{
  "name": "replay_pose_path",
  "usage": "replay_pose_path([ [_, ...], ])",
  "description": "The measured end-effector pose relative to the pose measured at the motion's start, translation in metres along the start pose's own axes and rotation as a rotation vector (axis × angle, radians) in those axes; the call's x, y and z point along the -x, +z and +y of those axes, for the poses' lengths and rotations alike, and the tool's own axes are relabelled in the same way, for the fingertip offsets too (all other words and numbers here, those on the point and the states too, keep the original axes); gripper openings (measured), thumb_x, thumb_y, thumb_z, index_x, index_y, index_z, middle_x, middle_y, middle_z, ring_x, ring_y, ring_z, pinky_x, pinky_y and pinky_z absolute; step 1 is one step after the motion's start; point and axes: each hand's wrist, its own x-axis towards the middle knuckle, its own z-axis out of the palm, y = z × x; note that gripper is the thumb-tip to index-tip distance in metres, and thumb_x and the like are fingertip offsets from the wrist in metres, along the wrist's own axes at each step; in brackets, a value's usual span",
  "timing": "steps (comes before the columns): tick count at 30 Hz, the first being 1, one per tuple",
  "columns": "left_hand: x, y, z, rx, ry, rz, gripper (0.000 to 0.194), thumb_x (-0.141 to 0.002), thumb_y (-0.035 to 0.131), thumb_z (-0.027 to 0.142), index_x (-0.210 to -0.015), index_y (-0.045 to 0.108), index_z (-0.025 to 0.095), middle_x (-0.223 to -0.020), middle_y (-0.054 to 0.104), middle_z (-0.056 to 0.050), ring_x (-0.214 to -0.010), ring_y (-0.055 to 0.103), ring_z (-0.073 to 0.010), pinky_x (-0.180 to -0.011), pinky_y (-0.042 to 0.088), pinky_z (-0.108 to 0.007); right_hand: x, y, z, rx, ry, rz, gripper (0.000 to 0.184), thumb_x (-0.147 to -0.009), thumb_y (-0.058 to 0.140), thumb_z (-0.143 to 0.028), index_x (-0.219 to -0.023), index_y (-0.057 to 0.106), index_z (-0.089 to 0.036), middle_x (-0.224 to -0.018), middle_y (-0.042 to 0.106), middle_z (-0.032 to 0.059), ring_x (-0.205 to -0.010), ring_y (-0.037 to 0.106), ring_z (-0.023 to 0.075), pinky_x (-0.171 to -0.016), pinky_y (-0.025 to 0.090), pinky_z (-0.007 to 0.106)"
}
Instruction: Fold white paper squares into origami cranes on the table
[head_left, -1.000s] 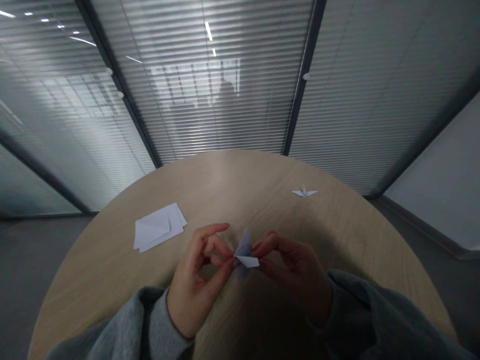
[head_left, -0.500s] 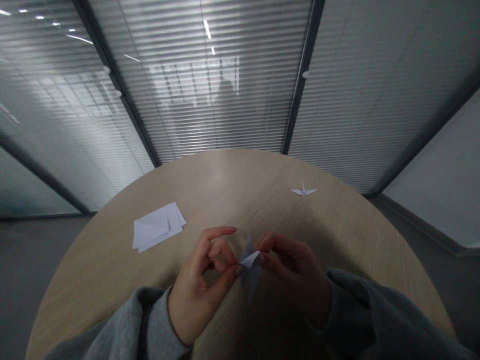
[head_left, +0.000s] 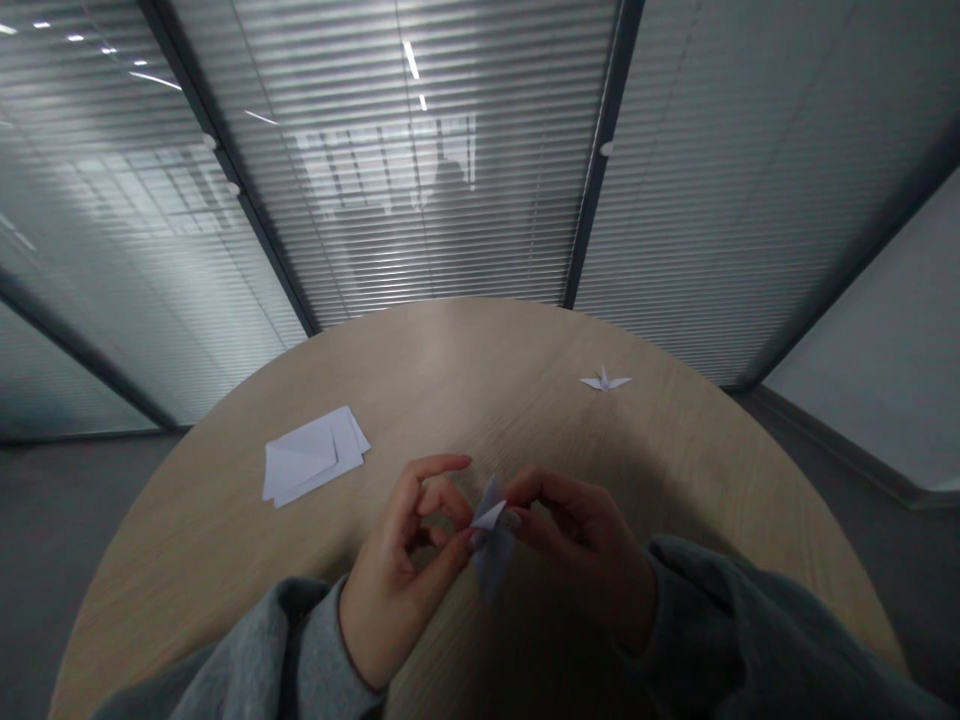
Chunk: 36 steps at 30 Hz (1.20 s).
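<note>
A folded white paper crane (head_left: 491, 560) is held between my two hands above the near part of the round table. My left hand (head_left: 409, 560) pinches its left side between thumb and fingers, with the index finger raised and curved above. On the other side, the thumb and index finger of my right hand (head_left: 581, 545) grip the paper, partly hiding that edge. One pointed flap stands up at the top and a wider, shaded one hangs below. A second paper crane (head_left: 604, 381) rests with spread wings on the table farther back, to the right.
Several white sheets of paper (head_left: 311, 455) lie overlapping at the left of the wooden table (head_left: 450, 370). Behind its curved far edge stand glass panels with blinds (head_left: 450, 250) and dark frames. A white wall (head_left: 892, 350) is at the right.
The held crane has shifted slightly left and turned a little, and its lower flap now looks wider. My right hand has come slightly closer to the left one. Both hands keep their pinch.
</note>
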Motion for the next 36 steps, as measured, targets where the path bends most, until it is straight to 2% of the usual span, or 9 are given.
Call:
replay_pose_path([
  [4,-0.002,-0.001,0.0,0.03,-0.012,-0.001,0.04,-0.083,0.053,0.01,-0.118,0.043,0.026,-0.073,0.048,0.005,-0.061,0.047,-0.0097,-0.053,0.041,-0.02,0.001,0.0,-0.001,-0.053,-0.019,-0.008,0.013,-0.084,0.058,-0.031,-0.083,0.064,-0.019,-0.072,0.066,0.0026,-0.068,0.058,0.0151,-0.062,0.046,0.027],
  [7,-0.002,-0.001,0.001,0.019,-0.009,-0.002,0.04,-0.082,0.053,0.009,-0.118,0.044,0.024,-0.072,0.048,0.005,-0.06,0.047,-0.0097,-0.053,0.041,-0.02,0.002,0.0,-0.001,-0.034,-0.052,-0.019,0.014,-0.077,0.067,-0.031,-0.085,0.065,-0.019,-0.071,0.066,0.0018,-0.066,0.057,0.0149,-0.062,0.046,0.028],
  [13,0.0,0.001,0.004,-0.016,0.007,-0.025,0.04,-0.081,0.053,0.01,-0.118,0.043,0.023,-0.069,0.047,0.005,-0.059,0.048,-0.0105,-0.054,0.042,-0.022,0.0,-0.001,0.003,0.026,-0.018,-0.002,0.015,-0.077,0.067,-0.034,-0.075,0.066,-0.019,-0.067,0.063,0.0015,-0.064,0.056,0.0148,-0.06,0.046,0.028],
  [23,0.0,0.001,0.003,-0.123,0.078,-0.02,0.042,-0.082,0.054,0.007,-0.12,0.042,0.023,-0.068,0.048,0.005,-0.06,0.049,-0.0118,-0.058,0.043,-0.025,-0.001,0.001,0.002,-0.05,0.072,0.013,0.02,-0.078,0.065,-0.036,-0.068,0.064,-0.018,-0.064,0.063,0.0013,-0.062,0.055,0.0146,-0.059,0.045,0.029],
  [28,0.001,0.0,0.003,-0.092,0.049,-0.034,0.042,-0.082,0.054,0.009,-0.119,0.041,0.024,-0.069,0.048,0.005,-0.062,0.049,-0.0117,-0.059,0.043,-0.025,-0.001,0.001,0.004,-0.065,0.069,0.025,0.022,-0.077,0.065,-0.036,-0.064,0.062,-0.018,-0.062,0.061,0.0006,-0.06,0.054,0.0137,-0.058,0.045,0.028],
  [32,0.0,0.002,-0.004,0.014,-0.061,-0.033,0.032,-0.082,0.058,0.018,-0.111,0.044,0.022,-0.071,0.05,0.004,-0.062,0.05,-0.0123,-0.058,0.043,-0.025,-0.001,0.0,0.005,-0.044,0.05,0.033,0.022,-0.078,0.064,-0.036,-0.065,0.061,-0.018,-0.063,0.061,0.0017,-0.062,0.055,0.0152,-0.06,0.046,0.03],
  [35,-0.001,0.002,-0.01,0.055,-0.15,-0.054,0.018,-0.081,0.061,0.032,-0.091,0.051,0.019,-0.071,0.052,0.002,-0.064,0.051,-0.0137,-0.057,0.043,-0.026,-0.001,-0.001,0.005,-0.038,0.023,0.039,0.024,-0.079,0.064,-0.037,-0.064,0.06,-0.019,-0.065,0.061,0.0024,-0.064,0.056,0.0164,-0.061,0.046,0.032],
  [36,-0.002,0.002,-0.011,0.045,-0.174,-0.076,0.019,-0.081,0.06,0.036,-0.084,0.053,0.018,-0.069,0.052,0.001,-0.063,0.05,-0.0137,-0.057,0.042,-0.026,-0.001,-0.001,0.004,-0.043,0.01,0.039,0.024,-0.08,0.063,-0.037,-0.064,0.059,-0.019,-0.065,0.06,0.0024,-0.064,0.056,0.0163,-0.06,0.046,0.031],
])
